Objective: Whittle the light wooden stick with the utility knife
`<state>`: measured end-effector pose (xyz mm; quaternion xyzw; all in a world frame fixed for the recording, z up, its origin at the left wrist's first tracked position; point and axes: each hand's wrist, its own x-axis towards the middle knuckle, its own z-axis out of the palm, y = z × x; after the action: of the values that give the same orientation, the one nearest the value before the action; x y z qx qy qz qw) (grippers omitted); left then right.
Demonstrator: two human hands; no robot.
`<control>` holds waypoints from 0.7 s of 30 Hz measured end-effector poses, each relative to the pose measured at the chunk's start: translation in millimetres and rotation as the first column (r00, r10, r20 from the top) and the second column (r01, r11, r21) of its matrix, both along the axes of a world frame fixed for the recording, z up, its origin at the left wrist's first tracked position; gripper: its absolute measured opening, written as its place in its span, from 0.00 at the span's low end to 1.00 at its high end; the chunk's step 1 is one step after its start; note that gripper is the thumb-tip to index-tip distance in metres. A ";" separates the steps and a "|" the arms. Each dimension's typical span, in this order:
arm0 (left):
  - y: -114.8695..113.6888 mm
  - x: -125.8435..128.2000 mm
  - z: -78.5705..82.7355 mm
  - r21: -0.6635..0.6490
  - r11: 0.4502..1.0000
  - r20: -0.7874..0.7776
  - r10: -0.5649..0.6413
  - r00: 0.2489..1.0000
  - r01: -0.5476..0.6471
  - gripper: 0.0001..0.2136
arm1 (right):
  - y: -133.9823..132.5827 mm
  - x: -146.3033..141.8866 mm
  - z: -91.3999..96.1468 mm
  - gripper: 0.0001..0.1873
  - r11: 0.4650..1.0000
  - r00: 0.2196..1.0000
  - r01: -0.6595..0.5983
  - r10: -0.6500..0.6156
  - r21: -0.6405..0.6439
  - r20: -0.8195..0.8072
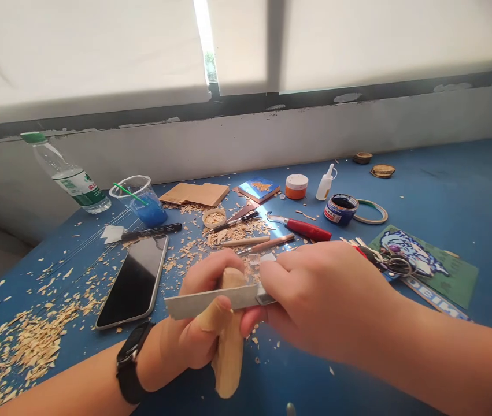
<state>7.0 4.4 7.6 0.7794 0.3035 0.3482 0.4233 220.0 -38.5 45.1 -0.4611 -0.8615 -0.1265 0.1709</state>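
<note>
Wooden piece (229, 355), one, pale, whittled, elongated: over the blue surface (440, 173), clasped in the left hand's (198, 332) grip. To my eye light, stiff, not slippery; thin edges may splinter. Best hold: lower length, clear of the knife (211, 301), which crosses near its top, clenched in the right hand's (315, 289) grip.

Daylight behind blinds (85, 52), brightest at narrow gap (204, 32); glare on blue tabletop (436, 190); upper-right corner dark

Wood shavings (40, 341) strew this craft workshop's table (436, 185)
</note>
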 end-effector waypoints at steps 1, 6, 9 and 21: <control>-0.1 -0.6 -0.3 0.010 1.000 -0.001 0.011 1.000 -0.011 0.27 | 0.3 -0.5 0.2 0.15 1.000 1.000 0.009 -0.009 0.002 -0.022; -2.3 -3.0 0.1 0.108 0.993 0.016 0.050 0.999 -0.051 0.27 | 0.4 -1.8 -0.3 0.17 0.999 0.997 0.004 0.000 0.044 -0.075; -4.0 -2.4 1.8 0.085 0.995 -0.022 0.064 0.998 -0.062 0.26 | 1.1 -2.7 -4.3 0.19 0.996 0.996 0.038 -0.031 0.083 -0.084; -5.4 1.2 -9.0 -0.148 0.970 0.052 0.203 0.978 -0.194 0.21 | 5.2 -7.9 -12.2 0.33 0.966 0.968 0.249 -0.246 0.069 -0.047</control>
<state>8.2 -1.1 -1.4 0.7010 0.3895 0.3923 0.4505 212.1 -33.3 32.9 -0.5606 -0.7886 -0.1699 0.1868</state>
